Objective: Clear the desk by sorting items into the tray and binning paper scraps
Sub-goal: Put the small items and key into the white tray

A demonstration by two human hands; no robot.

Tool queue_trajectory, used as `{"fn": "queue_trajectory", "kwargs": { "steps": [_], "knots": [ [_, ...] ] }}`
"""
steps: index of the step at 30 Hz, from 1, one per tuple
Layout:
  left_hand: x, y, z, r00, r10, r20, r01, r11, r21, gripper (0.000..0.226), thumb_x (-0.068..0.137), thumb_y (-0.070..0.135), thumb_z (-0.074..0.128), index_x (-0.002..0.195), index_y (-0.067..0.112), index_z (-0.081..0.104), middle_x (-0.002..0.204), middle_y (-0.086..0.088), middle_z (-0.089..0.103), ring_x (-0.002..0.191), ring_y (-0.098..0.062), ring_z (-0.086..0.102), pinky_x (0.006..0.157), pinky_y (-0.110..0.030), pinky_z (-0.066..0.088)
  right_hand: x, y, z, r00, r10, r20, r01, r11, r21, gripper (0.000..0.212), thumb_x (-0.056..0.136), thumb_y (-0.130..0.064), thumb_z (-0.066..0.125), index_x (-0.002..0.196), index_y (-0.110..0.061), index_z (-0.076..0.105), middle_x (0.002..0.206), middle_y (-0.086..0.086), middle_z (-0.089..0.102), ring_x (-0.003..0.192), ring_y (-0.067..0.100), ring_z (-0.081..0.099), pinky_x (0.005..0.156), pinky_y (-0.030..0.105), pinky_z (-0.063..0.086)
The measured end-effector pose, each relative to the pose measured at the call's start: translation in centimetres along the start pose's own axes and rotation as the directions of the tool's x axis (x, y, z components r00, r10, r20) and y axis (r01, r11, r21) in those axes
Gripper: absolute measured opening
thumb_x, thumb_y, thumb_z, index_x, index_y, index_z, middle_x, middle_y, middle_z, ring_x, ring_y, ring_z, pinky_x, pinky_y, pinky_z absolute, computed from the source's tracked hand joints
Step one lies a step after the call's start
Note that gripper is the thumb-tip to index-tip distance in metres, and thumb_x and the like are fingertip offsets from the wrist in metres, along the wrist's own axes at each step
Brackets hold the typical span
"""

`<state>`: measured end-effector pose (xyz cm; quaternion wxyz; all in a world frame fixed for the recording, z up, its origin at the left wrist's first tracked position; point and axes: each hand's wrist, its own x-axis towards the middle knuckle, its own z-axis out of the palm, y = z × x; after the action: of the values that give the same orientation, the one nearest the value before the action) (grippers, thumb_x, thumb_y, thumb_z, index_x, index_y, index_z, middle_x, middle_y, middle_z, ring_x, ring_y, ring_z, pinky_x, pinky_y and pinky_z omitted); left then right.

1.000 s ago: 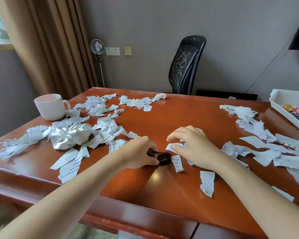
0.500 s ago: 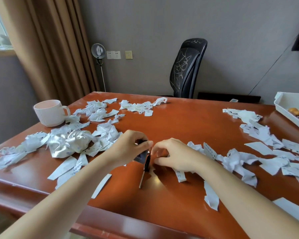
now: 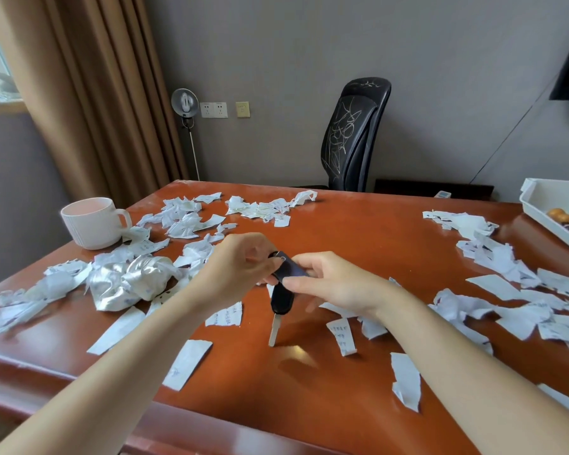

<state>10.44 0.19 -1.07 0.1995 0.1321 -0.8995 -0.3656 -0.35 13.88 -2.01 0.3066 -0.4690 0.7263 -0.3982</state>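
Observation:
A black car key (image 3: 281,298) with a silver blade hangs blade-down just above the red-brown desk (image 3: 358,238). My left hand (image 3: 240,269) pinches its top end, and my right hand (image 3: 329,282) grips the dark fob part beside it. Both hands meet over the middle of the desk. Torn white paper scraps (image 3: 493,257) lie scattered across the desk on both sides. A white tray (image 3: 539,208) stands at the far right edge with small items in it.
A white mug (image 3: 94,223) stands at the left rear corner. A crumpled silver foil wrapper (image 3: 132,280) lies among scraps on the left. A black office chair (image 3: 353,133) stands behind the desk against the grey wall. Brown curtains hang at the left.
The key lay on the desk under my left hand; both hands have lifted it, and it now hangs blade-down between them. My right hand left the scraps and took the fob.

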Motion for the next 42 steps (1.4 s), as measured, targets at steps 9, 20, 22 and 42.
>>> {"fn": "queue_trajectory", "kwargs": {
  "steps": [9,20,22,42],
  "knots": [
    [-0.5,-0.9,-2.4,0.981,0.015,-0.192,0.0,0.997,0.077,0.004,0.089,0.021,0.06,0.092,0.02,0.061,0.095,0.005,0.062,0.088,-0.008,0.061,0.071,-0.014,0.05,2.5,-1.8,0.6,0.969,-0.132,-0.209,0.107,0.986,-0.124,0.022,0.094,-0.019,0.054,0.106,-0.003,0.063,0.106,0.022,0.064,0.076,0.016,0.057,0.051,0.01,0.049],
    [-1.8,-10.8,-10.0,0.851,-0.506,-0.144,0.465,0.596,0.654,0.083,0.074,0.053,0.068,0.14,0.02,0.03,0.14,-0.008,0.046,0.123,-0.028,0.047,0.096,-0.039,0.047,5.1,-4.6,2.1,0.969,-0.147,-0.2,0.086,0.955,-0.285,0.017,0.094,-0.021,0.055,0.098,-0.007,0.065,0.099,0.014,0.066,0.072,0.018,0.06,0.058,0.021,0.048],
    [-2.0,-11.0,-10.2,0.869,-0.485,-0.102,0.427,0.629,0.649,0.075,0.075,0.046,0.07,0.138,0.023,0.036,0.132,-0.006,0.055,0.113,-0.025,0.055,0.083,-0.031,0.051,5.2,-4.5,2.2,0.968,-0.144,-0.206,0.079,0.953,-0.294,0.016,0.094,-0.021,0.055,0.096,-0.009,0.065,0.098,0.011,0.066,0.078,0.019,0.062,0.06,0.021,0.05],
    [0.4,-6.5,-12.2,0.854,-0.154,-0.498,0.239,0.964,0.112,0.011,0.087,0.016,0.059,0.081,0.009,0.065,0.071,0.0,0.056,0.07,-0.017,0.052,0.052,-0.021,0.04,4.9,-4.6,1.4,0.947,-0.172,-0.271,0.072,0.937,-0.342,0.01,0.094,-0.023,0.055,0.094,-0.018,0.064,0.095,0.004,0.067,0.075,0.015,0.061,0.072,0.036,0.055]
  ]
}}
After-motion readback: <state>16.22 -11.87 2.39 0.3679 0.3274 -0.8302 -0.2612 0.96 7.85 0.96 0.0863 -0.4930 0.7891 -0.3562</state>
